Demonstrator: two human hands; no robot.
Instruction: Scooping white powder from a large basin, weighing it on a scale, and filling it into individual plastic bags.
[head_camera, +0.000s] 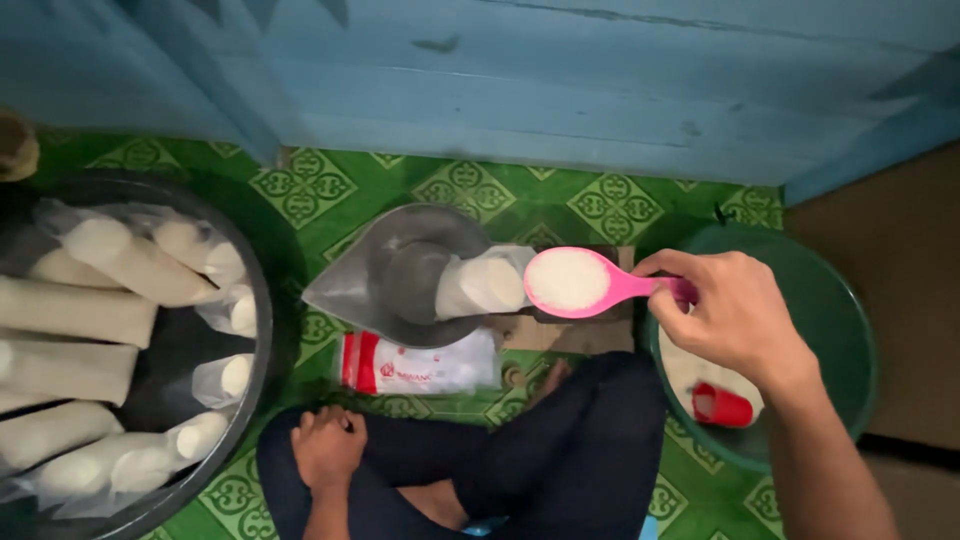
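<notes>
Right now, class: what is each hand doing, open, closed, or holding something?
Left hand: closed in a loose fist on the knee, holding nothing visible.
Right hand: closed on the pink spoon heaped with white grains.

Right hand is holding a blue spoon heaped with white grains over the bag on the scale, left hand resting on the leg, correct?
Not quite: the spoon is pink, not blue. The head view shows the right hand holding it, heaped with white grains, beside the open bag on the scale. The left hand does rest on the leg.
</notes>
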